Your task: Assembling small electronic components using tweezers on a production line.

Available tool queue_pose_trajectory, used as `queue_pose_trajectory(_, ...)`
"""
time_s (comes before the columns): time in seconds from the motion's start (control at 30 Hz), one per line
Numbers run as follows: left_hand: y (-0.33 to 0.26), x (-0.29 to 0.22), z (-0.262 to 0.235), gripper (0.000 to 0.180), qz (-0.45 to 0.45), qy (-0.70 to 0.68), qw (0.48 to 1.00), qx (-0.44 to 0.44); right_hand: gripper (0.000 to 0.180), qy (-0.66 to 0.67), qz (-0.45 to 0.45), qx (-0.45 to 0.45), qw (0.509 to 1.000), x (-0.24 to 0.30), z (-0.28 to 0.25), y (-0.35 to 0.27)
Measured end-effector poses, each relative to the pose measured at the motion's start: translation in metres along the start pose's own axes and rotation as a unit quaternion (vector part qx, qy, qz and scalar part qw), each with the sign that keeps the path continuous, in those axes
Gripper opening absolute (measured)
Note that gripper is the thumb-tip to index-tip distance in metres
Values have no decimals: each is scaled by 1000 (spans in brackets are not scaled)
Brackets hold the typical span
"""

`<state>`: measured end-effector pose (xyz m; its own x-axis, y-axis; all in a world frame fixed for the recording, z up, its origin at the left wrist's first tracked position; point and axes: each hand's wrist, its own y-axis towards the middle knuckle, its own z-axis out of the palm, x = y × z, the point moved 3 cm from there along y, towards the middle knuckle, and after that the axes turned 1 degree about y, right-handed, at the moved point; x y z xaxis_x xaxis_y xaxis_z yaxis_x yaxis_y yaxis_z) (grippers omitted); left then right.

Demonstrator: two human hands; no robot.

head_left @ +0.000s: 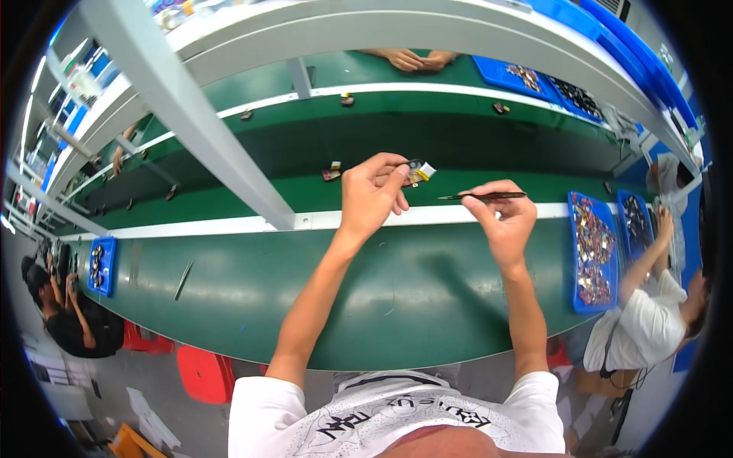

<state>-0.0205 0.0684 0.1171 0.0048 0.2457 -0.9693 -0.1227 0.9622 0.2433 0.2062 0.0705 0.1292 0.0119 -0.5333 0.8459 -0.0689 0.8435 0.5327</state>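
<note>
My left hand pinches a small electronic assembly between thumb and fingers, above the far edge of the bench. The piece has a dark rounded part and a silvery-white, yellow-edged block; its finer details are too small to tell. My right hand grips thin dark tweezers, their tip pointing left toward the assembly but apart from it. A similar small piece lies on the green surface just left of my left hand. Both forearms reach over the green bench.
Along a dark green belt lie several small assemblies. Blue trays of small parts stand at the right, another blue tray at the left. A thin metal tool lies on the bench. A grey post rises left. Co-workers sit around.
</note>
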Motion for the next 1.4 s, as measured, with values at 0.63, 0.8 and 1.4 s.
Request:
queue_pose_trajectory(0.63, -19, -4, 31, 18, 12, 44, 999, 10, 12, -38, 10, -9, 999, -5, 5, -6)
queue_pose_trajectory(0.8, -20, -3, 30, 21, 4, 39, 999, 15, 12, -47, 17, -6, 999, -7, 5, -7)
queue_pose_trajectory(1.4, -28, -3, 40, 20, 62, 74, 995, -17, 15, 36, 123, 0, 992, -16, 5, -7)
